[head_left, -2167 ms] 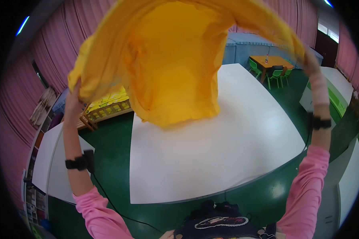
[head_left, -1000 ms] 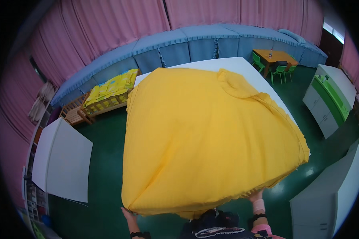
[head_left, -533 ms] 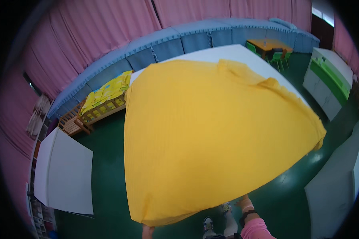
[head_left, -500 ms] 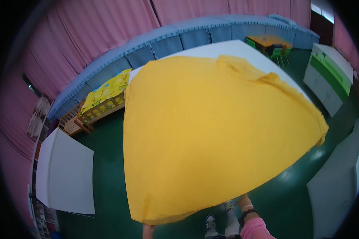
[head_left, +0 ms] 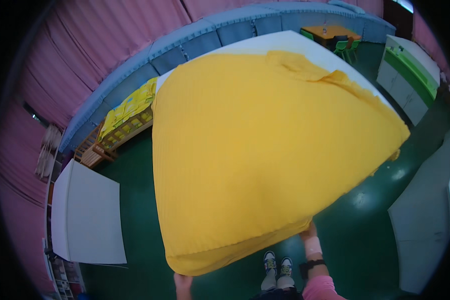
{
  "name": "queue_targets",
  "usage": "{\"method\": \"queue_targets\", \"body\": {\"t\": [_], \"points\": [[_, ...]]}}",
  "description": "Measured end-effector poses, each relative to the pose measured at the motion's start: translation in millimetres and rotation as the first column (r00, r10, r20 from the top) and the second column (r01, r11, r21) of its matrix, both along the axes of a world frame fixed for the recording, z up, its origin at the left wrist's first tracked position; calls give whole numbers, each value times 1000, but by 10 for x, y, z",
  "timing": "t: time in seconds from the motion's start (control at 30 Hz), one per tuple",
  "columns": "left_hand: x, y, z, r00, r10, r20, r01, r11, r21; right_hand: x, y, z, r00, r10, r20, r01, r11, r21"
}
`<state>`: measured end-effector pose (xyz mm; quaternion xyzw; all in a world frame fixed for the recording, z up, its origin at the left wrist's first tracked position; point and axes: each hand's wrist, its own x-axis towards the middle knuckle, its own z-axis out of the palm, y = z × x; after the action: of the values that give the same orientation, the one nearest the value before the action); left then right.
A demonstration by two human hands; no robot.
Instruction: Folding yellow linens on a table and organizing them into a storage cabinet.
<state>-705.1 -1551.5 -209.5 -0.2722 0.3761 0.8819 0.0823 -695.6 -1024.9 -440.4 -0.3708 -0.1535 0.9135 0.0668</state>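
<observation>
A large yellow cloth sheet (head_left: 255, 150) covers most of a broad white-topped surface (head_left: 280, 44), whose white shows along the far and far-right sides. At the near left corner my left hand (head_left: 183, 281) grips the sheet's lower edge, its fingertips partly hidden by the cloth. My right hand (head_left: 310, 231) holds the near edge further right, fingers tucked at or under the hem. Between the hands the near side of the sheet hangs down with a fold along it. Toward the far right the cloth is bunched and wrinkled.
A white panel-like table (head_left: 92, 215) stands left, a wooden cot with yellow bedding (head_left: 130, 112) behind it. Blue padded seating (head_left: 225, 40) lines the pink curtains (head_left: 105, 45). A green-and-white cabinet (head_left: 407, 80) and a grey-white unit (head_left: 420, 220) stand right. My feet are on green floor.
My right hand has moved up to the sheet's near edge. The near side is pulled down over the edge into a fold, and the far-right side lies smoother. The view has shifted slightly.
</observation>
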Motion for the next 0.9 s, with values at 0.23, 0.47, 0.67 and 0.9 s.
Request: {"method": "queue_targets", "body": {"t": [0.23, 0.47, 0.67, 0.9], "points": [[492, -634, 1032, 939, 153, -309, -224, 951, -212, 1505, 1326, 2492, 948, -314, 48, 234, 793, 562], [729, -602, 2590, 877, 207, -433, -284, 951, -121, 1914, 1531, 4938, 910, -349, -225, 347, 342, 873], [483, -89, 3383, 775, 145, -615, -291, 946, -143, 1689, 1508, 5632, 802, -437, -407, 514, 156, 844], [-883, -313, 3440, 881, 124, -457, -190, 977, -100, 548, 1762, 6050, 841, -335, -424, 509, 226, 831]]}}
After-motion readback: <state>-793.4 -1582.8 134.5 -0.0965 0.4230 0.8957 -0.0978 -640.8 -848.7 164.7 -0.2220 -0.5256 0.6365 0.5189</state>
